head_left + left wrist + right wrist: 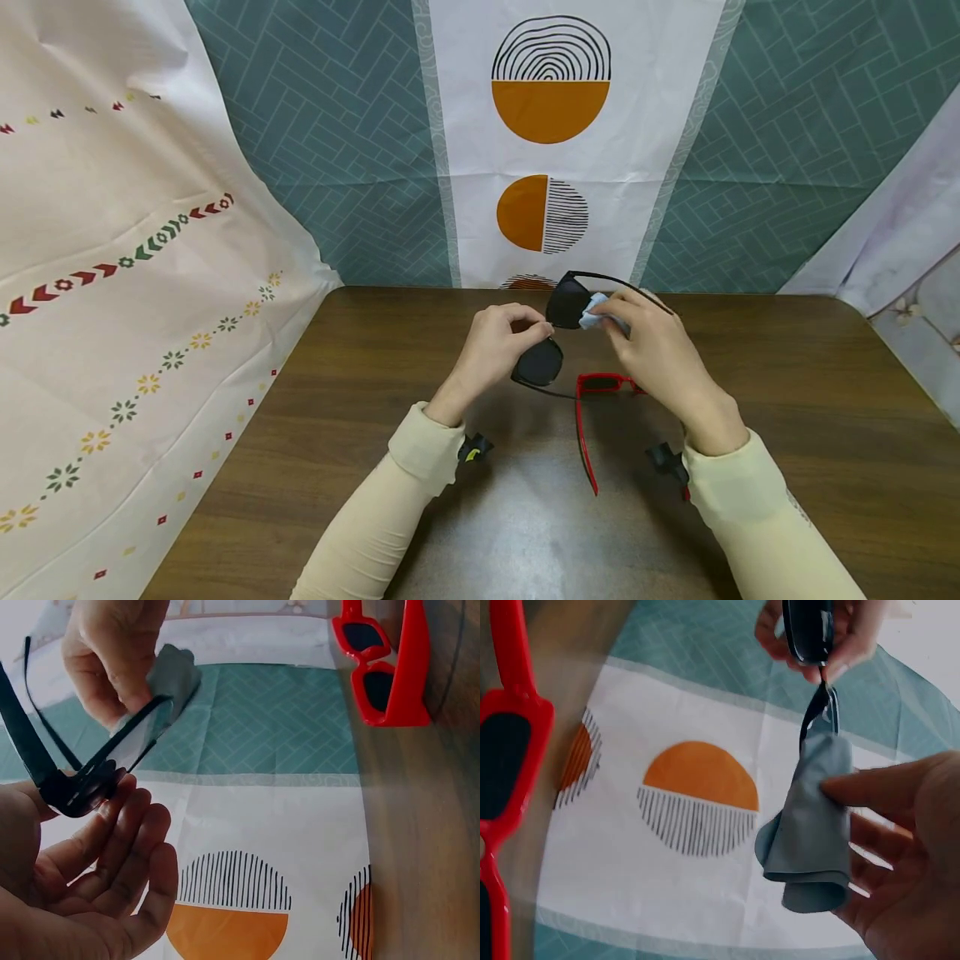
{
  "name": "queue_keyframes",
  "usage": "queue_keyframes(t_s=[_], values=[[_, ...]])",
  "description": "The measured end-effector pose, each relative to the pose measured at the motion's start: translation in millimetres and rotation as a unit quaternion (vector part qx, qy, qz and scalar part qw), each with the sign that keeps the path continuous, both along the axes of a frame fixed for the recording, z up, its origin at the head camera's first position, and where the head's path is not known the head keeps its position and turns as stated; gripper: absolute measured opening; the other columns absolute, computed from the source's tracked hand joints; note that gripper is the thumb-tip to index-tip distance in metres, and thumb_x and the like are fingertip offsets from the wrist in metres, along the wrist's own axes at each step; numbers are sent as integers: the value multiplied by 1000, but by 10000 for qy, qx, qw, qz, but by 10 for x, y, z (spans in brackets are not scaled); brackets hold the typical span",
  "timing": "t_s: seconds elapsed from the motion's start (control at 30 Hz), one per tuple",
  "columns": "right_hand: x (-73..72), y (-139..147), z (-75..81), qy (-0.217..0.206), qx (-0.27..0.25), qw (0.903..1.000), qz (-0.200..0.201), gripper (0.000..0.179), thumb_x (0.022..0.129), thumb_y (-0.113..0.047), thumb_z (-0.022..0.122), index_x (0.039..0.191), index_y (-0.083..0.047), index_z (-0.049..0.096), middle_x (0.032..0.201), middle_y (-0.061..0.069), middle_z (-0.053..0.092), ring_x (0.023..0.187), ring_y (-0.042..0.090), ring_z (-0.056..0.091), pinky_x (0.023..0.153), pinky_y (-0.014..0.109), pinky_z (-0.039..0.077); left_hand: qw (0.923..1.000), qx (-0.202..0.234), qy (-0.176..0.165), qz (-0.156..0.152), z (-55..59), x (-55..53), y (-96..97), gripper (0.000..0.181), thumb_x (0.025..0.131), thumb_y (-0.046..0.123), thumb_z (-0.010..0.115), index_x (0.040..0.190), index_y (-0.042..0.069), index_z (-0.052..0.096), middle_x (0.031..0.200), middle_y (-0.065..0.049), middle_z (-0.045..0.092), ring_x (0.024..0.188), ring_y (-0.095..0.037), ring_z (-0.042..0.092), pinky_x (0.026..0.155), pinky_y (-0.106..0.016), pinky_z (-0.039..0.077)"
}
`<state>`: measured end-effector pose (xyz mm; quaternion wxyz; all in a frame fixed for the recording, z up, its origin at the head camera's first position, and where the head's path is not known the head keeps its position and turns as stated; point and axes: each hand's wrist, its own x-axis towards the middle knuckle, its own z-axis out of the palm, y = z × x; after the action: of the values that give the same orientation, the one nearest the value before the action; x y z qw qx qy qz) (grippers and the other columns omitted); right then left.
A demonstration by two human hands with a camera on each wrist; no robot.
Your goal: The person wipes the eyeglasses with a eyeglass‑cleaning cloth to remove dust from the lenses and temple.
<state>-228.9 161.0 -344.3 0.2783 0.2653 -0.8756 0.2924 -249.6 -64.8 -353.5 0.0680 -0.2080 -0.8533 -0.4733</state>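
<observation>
Black sunglasses (pixel 540 363) are held up above the table, tilted, with their temples unfolded. My left hand (pixel 501 343) pinches them near the bridge between thumb and fingers. In my right hand (pixel 651 346) a light blue-grey cloth (pixel 814 825) is folded over one lens, with thumb and fingers pressing it from both sides. That lens is largely covered by the cloth in the right wrist view. The other dark lens (pixel 808 630) shows uncovered beside the left hand. Below the hands, red-framed sunglasses (pixel 579 417) stand on the table, partly hidden behind the right hand and forearm.
The brown wooden table (pixel 360 375) ends at a patterned teal and white cloth backdrop (pixel 337 150). On the left hangs a cream cloth (pixel 112 333) with embroidered motifs. Dark wrist cameras are strapped under both cuffs.
</observation>
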Motion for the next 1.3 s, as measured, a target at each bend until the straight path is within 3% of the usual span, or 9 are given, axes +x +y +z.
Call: queue_keyframes(t_s=[0.13,0.27,0.5,0.77,1.1,1.3], values=[[-2,7,17,626,-429,9966,-314,18,89,13,72,104,4,77,97,15,66,83,30,60,71,41,51,10000,28,-52,-14,12,-1,1,12,96,19,73,99,10,81,99,-1,76,86,-15,66,75,-27,56],[-44,-49,-39,1204,-700,9900,-240,20,90,14,71,107,5,76,98,18,66,87,34,59,76,41,49,9999,-17,-87,-49,14,4,21,13,97,19,72,98,11,82,98,0,76,86,-14,66,75,-26,55],[-103,-128,-183,1805,-86,9835,-76,26,89,11,75,114,4,75,104,25,69,96,43,65,89,52,54,9991,-191,91,-374,12,37,62,12,99,17,71,98,9,80,98,0,73,85,-13,63,75,-24,54],[-90,-94,-153,1380,3,9900,-293,26,91,7,75,117,2,76,108,25,70,102,43,66,95,55,51,9984,-201,343,-413,31,55,68,10,99,15,71,98,10,80,98,0,72,89,-12,67,81,-22,55],[-36,-89,-43,460,-161,9971,-576,19,93,5,72,111,3,78,97,14,67,82,31,60,67,42,48,9986,207,439,-208,26,25,26,11,98,15,74,98,6,80,97,-3,73,88,-15,68,80,-24,56],[19,-97,16,-272,-273,9979,-516,16,94,3,72,109,3,78,102,12,69,88,30,63,73,44,51,9984,236,514,-58,42,4,-1,12,98,16,74,99,6,81,98,-4,74,89,-17,69,82,-24,57]])
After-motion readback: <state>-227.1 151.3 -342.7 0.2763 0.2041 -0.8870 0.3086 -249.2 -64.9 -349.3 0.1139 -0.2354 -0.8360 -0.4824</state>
